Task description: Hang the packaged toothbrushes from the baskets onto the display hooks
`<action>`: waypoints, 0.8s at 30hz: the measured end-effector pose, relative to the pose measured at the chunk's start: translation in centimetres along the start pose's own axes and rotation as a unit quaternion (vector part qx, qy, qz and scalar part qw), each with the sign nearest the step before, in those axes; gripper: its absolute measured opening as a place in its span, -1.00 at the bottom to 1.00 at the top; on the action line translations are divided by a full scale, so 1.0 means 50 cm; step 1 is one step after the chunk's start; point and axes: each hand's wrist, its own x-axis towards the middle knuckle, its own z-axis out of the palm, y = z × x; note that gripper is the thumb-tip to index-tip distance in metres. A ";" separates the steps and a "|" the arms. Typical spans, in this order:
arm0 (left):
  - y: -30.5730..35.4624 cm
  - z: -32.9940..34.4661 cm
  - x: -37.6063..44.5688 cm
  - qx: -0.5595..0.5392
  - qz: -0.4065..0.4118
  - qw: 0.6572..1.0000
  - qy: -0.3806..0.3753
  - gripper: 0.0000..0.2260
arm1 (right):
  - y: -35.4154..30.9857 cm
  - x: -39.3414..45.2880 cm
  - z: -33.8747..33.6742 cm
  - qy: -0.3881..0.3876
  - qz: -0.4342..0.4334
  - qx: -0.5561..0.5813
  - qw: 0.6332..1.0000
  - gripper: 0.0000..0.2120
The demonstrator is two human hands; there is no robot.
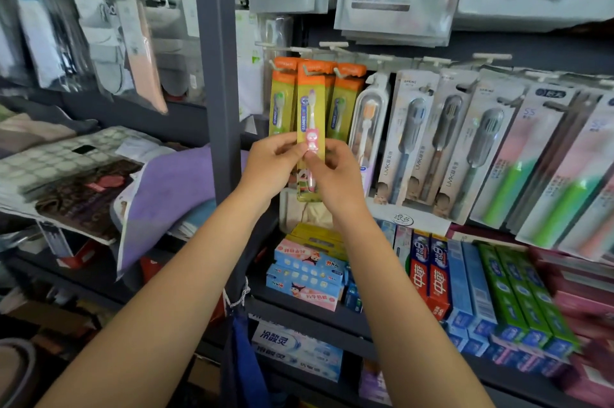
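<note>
At centre frame, the left hand (269, 164) and right hand (335, 171) each form a grip on one packaged toothbrush (311, 128), fingers and thumbs pinching its yellow card from either side at the pink figure on the handle. The pack stands upright, its orange top at a display hook (307, 72), in front of matching orange-topped packs (345, 98). To the right, grey toothbrush packs (412, 138) and green-handled ones (518, 188) hang in a row. Below them, toothpaste boxes (432, 278) fill a shelf. At left, a purple towel (172, 188) lies beyond a dark upright post (217, 75).
</note>
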 end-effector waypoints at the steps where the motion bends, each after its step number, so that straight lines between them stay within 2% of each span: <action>1: -0.001 0.003 0.005 0.011 0.002 1.000 -0.002 -0.82 | 0.001 0.002 -0.002 0.006 0.004 -0.004 1.000 -0.91; 2: -0.003 0.007 0.010 0.021 0.003 1.000 -0.002 -0.82 | 0.008 0.005 -0.002 0.013 0.009 -0.015 1.000 -0.92; 4: -0.010 0.012 0.017 0.037 0.001 0.999 0.003 -0.82 | 0.024 0.009 -0.002 0.019 0.025 -0.048 0.998 -0.81; 7: -0.034 0.019 0.022 0.059 -0.010 0.998 0.029 -0.92 | 0.049 -0.003 0.007 -0.019 0.082 -0.037 0.996 -0.72; 11: -0.082 0.024 0.001 0.048 -0.065 0.994 0.068 -0.83 | 0.088 -0.026 0.012 -0.060 0.139 -0.003 0.988 -0.83; 16: -0.100 0.027 -0.002 0.033 -0.107 0.990 0.084 -0.79 | 0.094 -0.019 0.026 -0.037 0.167 0.006 0.985 -0.83; 19: -0.111 0.019 -0.011 0.057 -0.105 0.990 0.078 -0.81 | 0.092 -0.027 0.031 -0.028 0.188 -0.003 0.982 -0.77; 24: -0.200 -0.008 -0.114 0.151 -0.132 0.980 0.010 -0.80 | 0.121 -0.121 0.009 -0.044 0.213 -0.072 0.973 -0.76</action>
